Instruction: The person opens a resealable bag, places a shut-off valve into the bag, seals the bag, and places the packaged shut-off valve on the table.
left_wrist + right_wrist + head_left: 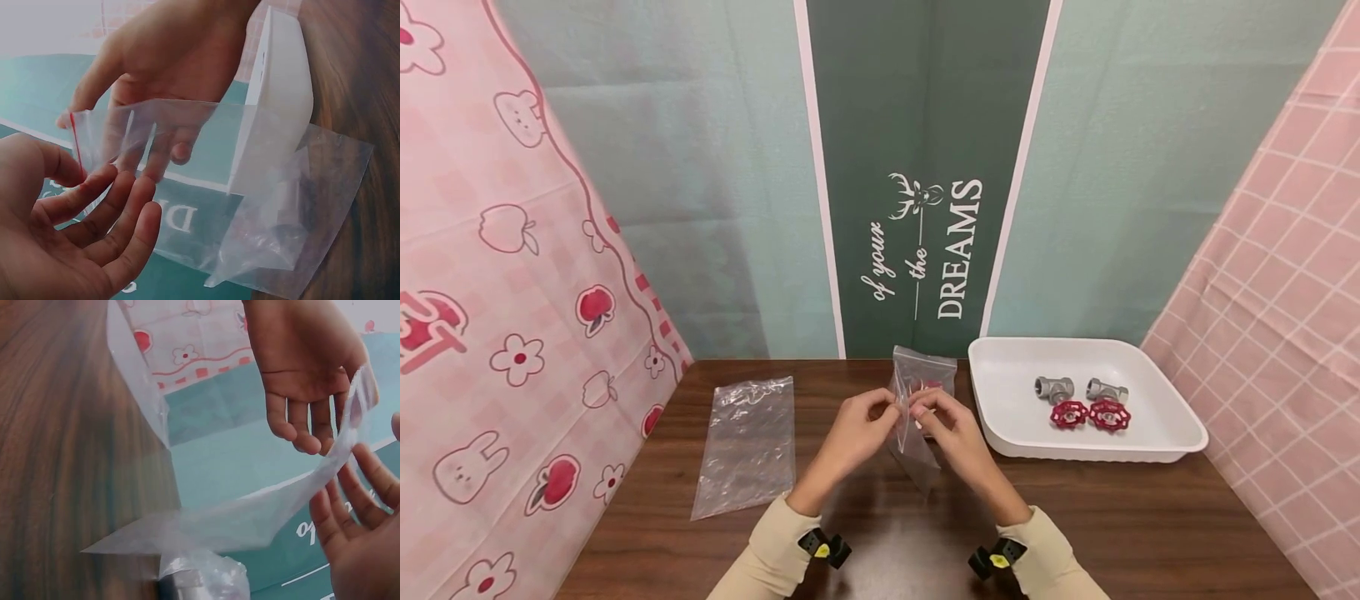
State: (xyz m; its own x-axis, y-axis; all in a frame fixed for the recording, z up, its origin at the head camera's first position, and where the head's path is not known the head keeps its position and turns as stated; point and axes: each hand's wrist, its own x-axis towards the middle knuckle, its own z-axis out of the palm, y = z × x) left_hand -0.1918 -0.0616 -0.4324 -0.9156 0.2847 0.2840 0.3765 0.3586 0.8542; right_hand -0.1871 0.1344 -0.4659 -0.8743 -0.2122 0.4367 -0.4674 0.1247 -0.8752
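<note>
In the head view a clear zip bag hangs upright between both hands above the table. My left hand pinches its upper edge between thumb and forefinger, close to the red zip line in the left wrist view. From the opposite side, my right hand grips the same edge, its fingers seen through the plastic. Just behind stands another clear zip bag with something red in it, partly hidden by the right hand. The right wrist view shows a plastic-wrapped metal piece low beside the held bag.
A flat clear plastic bag lies on the brown wooden table at the left. At the right, a white tray holds two grey metal valves with red handwheels. Curtains hang behind and along both sides.
</note>
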